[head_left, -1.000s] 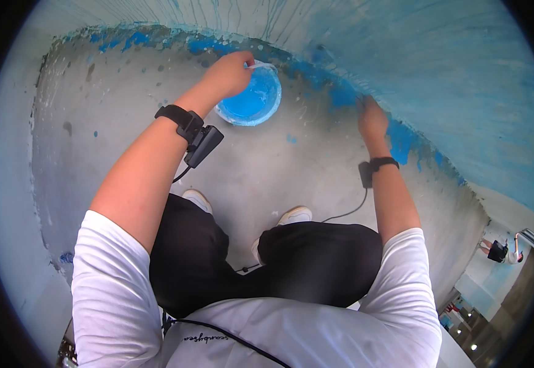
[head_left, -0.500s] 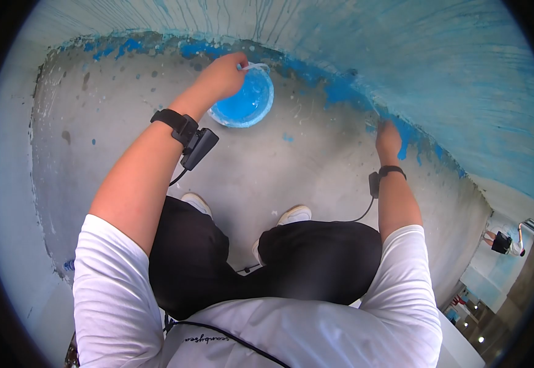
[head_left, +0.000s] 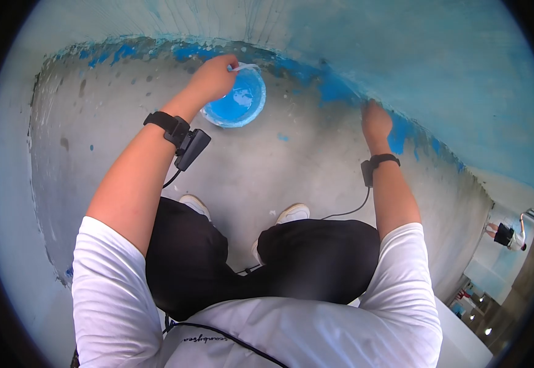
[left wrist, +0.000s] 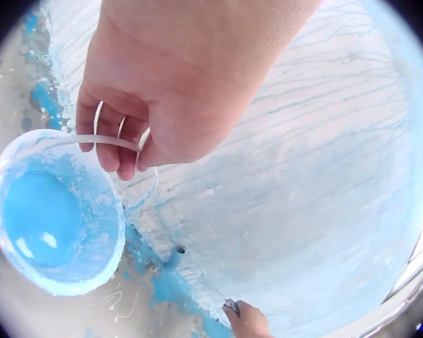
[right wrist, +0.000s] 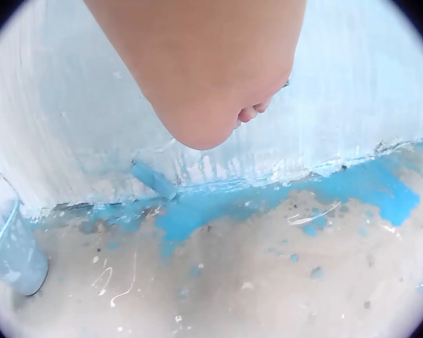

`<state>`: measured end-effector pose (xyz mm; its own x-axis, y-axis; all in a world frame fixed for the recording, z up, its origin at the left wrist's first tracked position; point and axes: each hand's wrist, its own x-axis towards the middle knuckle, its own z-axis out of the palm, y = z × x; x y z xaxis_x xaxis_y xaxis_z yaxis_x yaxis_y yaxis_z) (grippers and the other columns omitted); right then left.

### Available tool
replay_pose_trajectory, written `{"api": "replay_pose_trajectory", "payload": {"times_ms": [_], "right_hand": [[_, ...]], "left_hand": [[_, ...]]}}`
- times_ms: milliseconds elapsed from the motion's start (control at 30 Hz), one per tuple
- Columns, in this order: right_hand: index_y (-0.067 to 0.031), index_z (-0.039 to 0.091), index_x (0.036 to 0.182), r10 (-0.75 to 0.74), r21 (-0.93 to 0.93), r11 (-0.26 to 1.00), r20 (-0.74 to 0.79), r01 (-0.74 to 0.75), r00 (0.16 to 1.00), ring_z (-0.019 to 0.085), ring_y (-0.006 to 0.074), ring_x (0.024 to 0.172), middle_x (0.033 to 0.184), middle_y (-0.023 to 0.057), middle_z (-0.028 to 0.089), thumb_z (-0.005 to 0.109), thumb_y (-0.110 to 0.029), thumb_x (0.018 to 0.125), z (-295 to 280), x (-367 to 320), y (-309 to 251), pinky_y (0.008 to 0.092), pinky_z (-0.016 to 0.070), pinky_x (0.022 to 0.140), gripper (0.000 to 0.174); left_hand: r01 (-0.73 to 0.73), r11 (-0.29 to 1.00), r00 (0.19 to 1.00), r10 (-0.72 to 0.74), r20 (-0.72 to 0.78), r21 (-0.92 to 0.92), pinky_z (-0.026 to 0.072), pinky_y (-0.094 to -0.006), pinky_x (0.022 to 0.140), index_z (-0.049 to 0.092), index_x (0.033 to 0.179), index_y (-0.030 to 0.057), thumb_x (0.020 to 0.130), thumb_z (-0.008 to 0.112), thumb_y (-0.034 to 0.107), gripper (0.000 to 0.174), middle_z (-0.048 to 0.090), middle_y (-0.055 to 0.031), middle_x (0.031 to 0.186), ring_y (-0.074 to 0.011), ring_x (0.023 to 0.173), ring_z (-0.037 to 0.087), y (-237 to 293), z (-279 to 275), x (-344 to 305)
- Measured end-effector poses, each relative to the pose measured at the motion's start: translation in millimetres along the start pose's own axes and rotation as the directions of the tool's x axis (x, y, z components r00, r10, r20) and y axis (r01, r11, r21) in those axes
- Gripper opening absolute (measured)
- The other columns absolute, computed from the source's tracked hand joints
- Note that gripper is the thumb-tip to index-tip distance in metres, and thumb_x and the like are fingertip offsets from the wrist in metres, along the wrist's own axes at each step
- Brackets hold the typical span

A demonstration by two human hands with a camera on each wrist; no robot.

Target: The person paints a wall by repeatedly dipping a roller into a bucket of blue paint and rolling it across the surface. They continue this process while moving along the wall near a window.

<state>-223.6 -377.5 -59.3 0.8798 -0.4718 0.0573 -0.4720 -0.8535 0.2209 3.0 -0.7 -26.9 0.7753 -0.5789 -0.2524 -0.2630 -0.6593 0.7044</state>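
Observation:
My left hand [head_left: 213,78] grips the thin white handle [left wrist: 84,139] of a small white bucket [head_left: 263,101] with bright blue paint [left wrist: 41,211] inside. The fingers curl round the handle above the rim, and the bucket tilts in the left wrist view. Off to the right, my right hand [head_left: 377,126] is at the foot of the pale blue wall [head_left: 451,80]. Its fingers are curled round a small grey tool [left wrist: 230,306], mostly hidden by the hand; I cannot tell its kind. In the right wrist view, the back of that hand hides most of its fingers.
Bright blue paint patches [right wrist: 366,190] run along the joint between wall and grey concrete floor [head_left: 316,159]. A short blue-coated pipe stub [right wrist: 154,179] sticks out low on the wall. My white shoes [head_left: 293,213] are below my knees. Another person [head_left: 511,236] stands far right.
My right hand drew back from the wall and down to the right, then returned up towards the wall's foot. My left hand and the bucket have shifted slightly left in the head view.

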Motion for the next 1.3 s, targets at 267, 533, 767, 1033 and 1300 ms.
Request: {"api": "replay_pose_trajectory", "payload": {"times_ms": [267,533,767,1033,1300], "right_hand": [[-0.0057,0.057,0.088,-0.167,0.200,0.959,-0.164,0.199,0.972,0.066,0.0354,0.077,0.081,0.0142,0.066,0.062,-0.035,0.091,-19,35,-80,0.0457,0.0519,0.064,0.029],[-0.0034,0.055,0.091,-0.097,0.228,0.967,-0.070,0.110,0.993,0.065,0.0397,0.079,0.085,0.0188,0.066,0.059,-0.036,0.093,-1,36,-57,0.0492,0.0512,0.066,0.033],[-0.0039,0.055,0.089,0.110,0.292,0.949,0.041,-0.117,0.993,0.063,0.0443,0.076,0.083,0.0223,0.066,0.057,-0.037,0.096,27,-25,32,0.0544,0.0480,0.063,0.034],[-0.0048,0.058,0.093,-0.012,0.386,0.921,-0.125,0.060,0.992,0.062,0.0438,0.074,0.078,0.0210,0.065,0.059,-0.036,0.095,2,3,-36,0.0526,0.0477,0.060,0.031],[-0.0021,0.054,0.088,-0.053,0.491,0.866,-0.093,0.092,0.994,0.062,0.0433,0.068,0.074,0.0211,0.064,0.059,-0.037,0.095,-36,41,-112,0.0508,0.0465,0.056,0.036]], "left_hand": [[0.040,0.999,0.999,-0.040,0.037,0.012,0.0476,-0.0345,0.064,0.059,0.104,0.0035,0.095,0.056,0.016,0.015,0.065,-0.0109,0.078,-0.0206,0.072,0.064,5,-5,-7],[-0.020,1.000,1.000,0.020,0.003,0.017,0.0476,-0.0349,0.064,0.060,0.104,0.0030,0.094,0.057,0.015,0.016,0.065,-0.0105,0.078,-0.0207,0.071,0.063,-6,1,-3],[0.059,0.997,0.996,-0.056,0.068,-0.046,0.0475,-0.0351,0.064,0.059,0.102,0.0029,0.093,0.057,0.012,0.013,0.064,-0.0112,0.077,-0.0212,0.071,0.063,9,-3,-3],[0.012,1.000,1.000,-0.011,0.027,-0.018,0.0475,-0.0350,0.064,0.059,0.101,0.0027,0.093,0.057,0.013,0.013,0.064,-0.0114,0.077,-0.0210,0.072,0.064,6,0,-3],[0.020,1.000,1.000,-0.020,0.018,-0.013,0.0474,-0.0350,0.064,0.060,0.102,0.0031,0.093,0.057,0.014,0.014,0.065,-0.0110,0.078,-0.0211,0.072,0.064,2,0,-2]]}}
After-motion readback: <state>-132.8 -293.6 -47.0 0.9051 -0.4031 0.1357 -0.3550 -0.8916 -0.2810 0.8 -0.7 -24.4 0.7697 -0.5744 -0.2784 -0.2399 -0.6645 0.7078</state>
